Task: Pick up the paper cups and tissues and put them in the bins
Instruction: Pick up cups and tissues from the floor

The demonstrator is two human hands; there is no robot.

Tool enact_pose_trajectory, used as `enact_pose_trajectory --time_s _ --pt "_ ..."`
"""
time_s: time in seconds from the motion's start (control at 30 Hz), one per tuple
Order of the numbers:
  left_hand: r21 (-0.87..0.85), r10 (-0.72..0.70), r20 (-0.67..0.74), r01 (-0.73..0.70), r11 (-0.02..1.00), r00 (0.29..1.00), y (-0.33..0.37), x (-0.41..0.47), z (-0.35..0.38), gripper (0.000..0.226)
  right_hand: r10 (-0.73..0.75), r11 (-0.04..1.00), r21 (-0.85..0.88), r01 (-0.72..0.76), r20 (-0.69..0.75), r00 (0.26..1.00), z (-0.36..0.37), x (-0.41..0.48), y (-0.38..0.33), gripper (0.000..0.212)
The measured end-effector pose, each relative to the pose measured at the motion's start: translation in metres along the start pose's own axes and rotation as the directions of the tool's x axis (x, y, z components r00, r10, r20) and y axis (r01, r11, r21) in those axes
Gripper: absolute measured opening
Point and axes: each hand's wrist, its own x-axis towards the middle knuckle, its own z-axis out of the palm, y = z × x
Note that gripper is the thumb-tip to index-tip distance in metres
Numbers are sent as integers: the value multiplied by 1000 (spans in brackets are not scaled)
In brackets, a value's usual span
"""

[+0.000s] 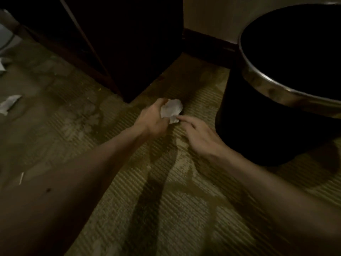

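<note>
1. Low over the carpet (184, 209), on my feed, the left hand (154, 118) gripped a crumpled white tissue (171, 109), with fingers and thumb curled round its left side.
2. That tissue sat just above the floor, in front of the corner of a dark cabinet (138, 43) and to the left of the bin (267, 83). I could not tell whether its underside touched the carpet.
3. The right hand (201, 137) lay just beside it and held nothing, its fingers loose and slightly spread. The index fingertip reached the tissue's lower right corner. I read that as touching, though blur softened the edge.
4. The bin stood upright at the right, black with a shiny metal rim. Its inside was too dark for me to see into. It was near the right hand but apart from it.
5. The left forearm (83, 172) and right forearm (267, 182) ran bare from the bottom of the view and converged on the tissue.
6. At the far left I noted a white scrap (10, 104) on the carpet and a second scrap (1, 65) above it, cut off by the frame edge. Whether they were tissue or paper I could not tell. Both lay well apart from the hands.
7. A thin white stick (21, 178) lay on the carpet at the lower left.
8. Left of the bin's top, a dark baseboard (208, 41) ran along a pale wall (212, 12).
</note>
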Motion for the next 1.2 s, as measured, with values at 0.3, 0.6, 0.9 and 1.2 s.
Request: enact_pose_trajectory --time_s 0.3,0.6,0.9,1.2 --pt "-528 -214 213 297 796 953 -11 3 29 79 244 628 693 -354 257 935 33 42 0 34" --pt "-546 -355 305 468 695 884 -35 -31 20 25 306 568 704 -427 302 903 38 25 25 62" --pt "-218 -33 189 74 973 982 -75 -122 -6 30 206 497 700 -513 479 853 78 -32 2 78" --pt "-235 -26 -172 -16 972 985 -130 -275 -64 47 -61 490 605 -627 742 667 152 -117 -107 52"
